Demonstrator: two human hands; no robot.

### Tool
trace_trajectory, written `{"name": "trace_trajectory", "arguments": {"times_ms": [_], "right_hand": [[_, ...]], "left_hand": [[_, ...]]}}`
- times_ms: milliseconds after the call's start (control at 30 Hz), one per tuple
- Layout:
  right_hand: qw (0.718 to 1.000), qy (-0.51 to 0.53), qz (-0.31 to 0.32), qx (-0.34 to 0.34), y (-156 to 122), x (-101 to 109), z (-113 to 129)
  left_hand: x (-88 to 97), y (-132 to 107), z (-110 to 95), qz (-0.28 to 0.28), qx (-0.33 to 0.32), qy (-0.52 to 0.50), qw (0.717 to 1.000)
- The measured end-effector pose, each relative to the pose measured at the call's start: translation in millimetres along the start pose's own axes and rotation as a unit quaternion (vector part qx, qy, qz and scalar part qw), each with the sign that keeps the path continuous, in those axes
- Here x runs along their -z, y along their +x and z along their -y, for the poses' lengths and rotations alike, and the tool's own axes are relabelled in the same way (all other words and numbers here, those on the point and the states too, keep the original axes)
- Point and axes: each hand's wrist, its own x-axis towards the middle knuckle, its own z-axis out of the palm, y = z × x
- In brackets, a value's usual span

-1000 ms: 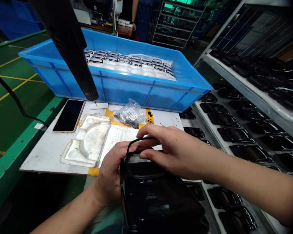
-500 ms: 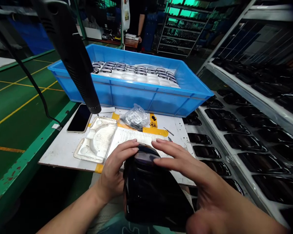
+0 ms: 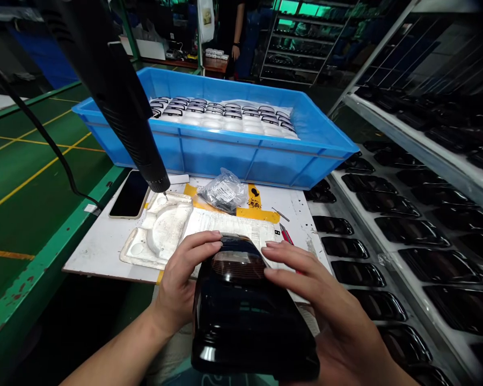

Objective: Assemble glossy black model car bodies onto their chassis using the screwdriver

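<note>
Housing (image 3: 245, 316), glossy black, lies nearside of blue bin (image 3: 225, 153), between left hand (image 3: 181, 284) and right hand (image 3: 322, 289), long axis toward bin. Left hand clasps left edge; right hand, equally near, lays parted fingers along right edge, grip unclear.

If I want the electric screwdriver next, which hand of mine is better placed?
Probably the left hand: it is nearer the electric screwdriver, which points down on that side. The right hand is across the black housing. The left grips the housing, so the right would need to support it.
</note>
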Motion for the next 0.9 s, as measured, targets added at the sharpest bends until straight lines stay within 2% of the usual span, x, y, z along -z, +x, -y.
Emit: {"name": "trace_trajectory", "arguments": {"times_ms": [100,200,267,367,433,467,500,567,600,633,667,700,767,833,900], "right_hand": [[1.000,0.006,-0.014,-0.006,-4,-4,0],[1.000,0.009,-0.029,-0.004,-7,-8,-1],[0.999,-0.004,-0.028,0.024,-8,-11,-2],[0.998,-0.036,-0.035,0.046,-11,-11,-2],[0.997,-0.052,-0.022,0.045,-15,-11,-2],[0.997,-0.057,-0.015,0.050,-17,-12,-1],[0.997,-0.059,-0.005,0.057,-19,-13,-1],[0.994,-0.063,-0.006,0.087,-24,-18,0],[0.992,-0.065,-0.011,0.110,-26,-21,0],[0.989,-0.067,-0.016,0.133,-29,-25,0],[0.985,-0.070,-0.022,0.156,-32,-28,0],[0.982,-0.072,-0.029,0.172,-35,-32,0],[0.981,-0.078,-0.044,0.171,-43,-36,-1],[0.983,-0.092,-0.064,0.148,-53,-36,-3],[0.984,-0.101,-0.075,0.128,-62,-31,-4]], "left_hand": [[-1.0,1,1,0.003,0.003,0.000,1.000],[0.1,-4,-1,0.004,0.039,0.010,0.999],[4.3,-16,-6,0.007,0.088,0.030,0.996],[14.8,-46,-19,-0.012,0.199,0.039,0.979],[20.9,-64,-32,-0.057,0.260,-0.049,0.963],[22.4,-69,-40,-0.060,0.317,-0.138,0.936],[22.5,-70,-48,-0.040,0.382,-0.255,0.887],[18.4,-63,-65,-0.017,0.459,-0.476,0.750],[14.6,-55,-72,-0.014,0.475,-0.541,0.694],[10.1,-47,-79,-0.022,0.518,-0.564,0.643],[5.3,-39,-85,-0.040,0.548,-0.572,0.609],[0.7,-33,-90,-0.050,0.575,-0.567,0.588],[-7.0,-24,-97,-0.074,0.605,-0.542,0.579],[-11.1,-21,-101,-0.076,0.604,-0.522,0.597],[-10.9,-20,-102,-0.061,0.578,-0.508,0.636]]}}
